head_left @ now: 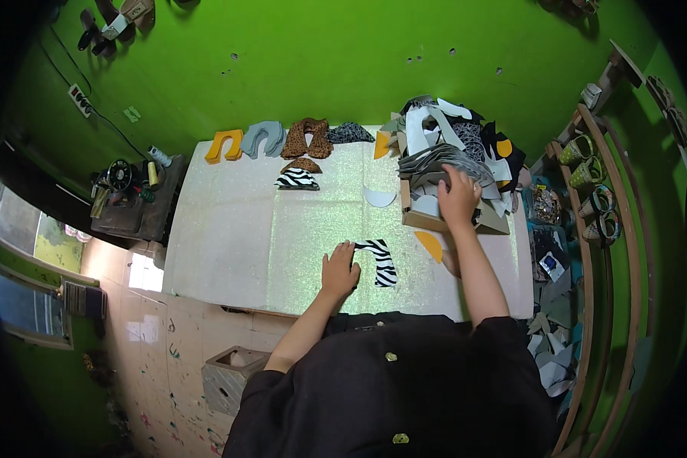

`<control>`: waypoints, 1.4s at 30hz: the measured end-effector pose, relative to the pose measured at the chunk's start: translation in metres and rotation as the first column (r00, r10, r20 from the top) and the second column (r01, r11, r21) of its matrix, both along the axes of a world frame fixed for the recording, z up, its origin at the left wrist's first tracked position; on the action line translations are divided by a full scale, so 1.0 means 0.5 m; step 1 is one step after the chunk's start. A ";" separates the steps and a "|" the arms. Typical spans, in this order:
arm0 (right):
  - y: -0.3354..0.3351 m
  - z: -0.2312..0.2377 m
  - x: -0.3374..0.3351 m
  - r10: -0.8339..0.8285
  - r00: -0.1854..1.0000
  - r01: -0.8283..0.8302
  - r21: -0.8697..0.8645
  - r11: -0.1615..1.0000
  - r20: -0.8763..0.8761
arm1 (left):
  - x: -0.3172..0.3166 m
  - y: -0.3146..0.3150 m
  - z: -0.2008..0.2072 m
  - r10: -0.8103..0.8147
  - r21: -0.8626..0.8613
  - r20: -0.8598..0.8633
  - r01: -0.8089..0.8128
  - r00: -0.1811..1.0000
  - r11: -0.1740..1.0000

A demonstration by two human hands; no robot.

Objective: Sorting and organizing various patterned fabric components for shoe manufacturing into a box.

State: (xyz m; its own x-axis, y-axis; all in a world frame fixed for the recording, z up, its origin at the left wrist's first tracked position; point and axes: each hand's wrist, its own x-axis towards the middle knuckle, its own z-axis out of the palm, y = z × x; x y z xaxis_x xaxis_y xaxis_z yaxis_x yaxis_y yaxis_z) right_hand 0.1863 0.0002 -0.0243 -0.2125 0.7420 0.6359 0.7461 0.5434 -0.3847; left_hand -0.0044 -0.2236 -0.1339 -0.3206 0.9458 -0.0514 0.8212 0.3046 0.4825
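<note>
My left hand (340,271) lies flat on the table, fingers stretched out. It covers one side of a curved zebra-striped piece (385,267); whether that piece is fabric or coated sheet I cannot tell. Over a cardboard box (427,221) at the right, my right hand (459,200) has its fingers apart, at the edge of a stack of grey curved cut pieces (427,159). Its fingertips are near or on the stack; a firm hold is not visible. Between the hands and the box lie a white half-round piece (379,197) and a yellow half-round piece (430,246).
Along the table's (221,221) far side sit yellow (223,145), grey (263,140) and leopard-print (307,140) U-shaped stacks, plus a zebra half-round stack (298,179). Mixed scraps (504,153) heap behind the box. A sewing machine (120,179) stands left, a wooden sandal rack (607,229) right.
</note>
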 end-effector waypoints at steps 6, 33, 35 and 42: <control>0.034 -0.016 0.054 0.010 0.992 0.031 -0.334 0.942 0.122 | -0.009 -0.005 -0.013 -0.008 0.015 0.034 0.008 0.999 1.000; 0.069 0.159 0.069 0.010 0.810 -0.050 -0.052 0.997 -0.587 | -0.016 0.047 0.076 0.029 0.188 0.320 -0.093 0.947 0.978; 0.055 0.199 0.072 0.115 0.665 -0.235 -0.061 0.970 -0.738 | -0.013 0.056 0.099 0.012 0.238 0.320 -0.093 0.947 0.967; -0.047 0.265 0.037 0.478 0.707 -0.687 -0.343 0.641 -0.521 | 0.009 0.068 0.252 -0.045 0.648 0.184 -0.086 0.982 0.757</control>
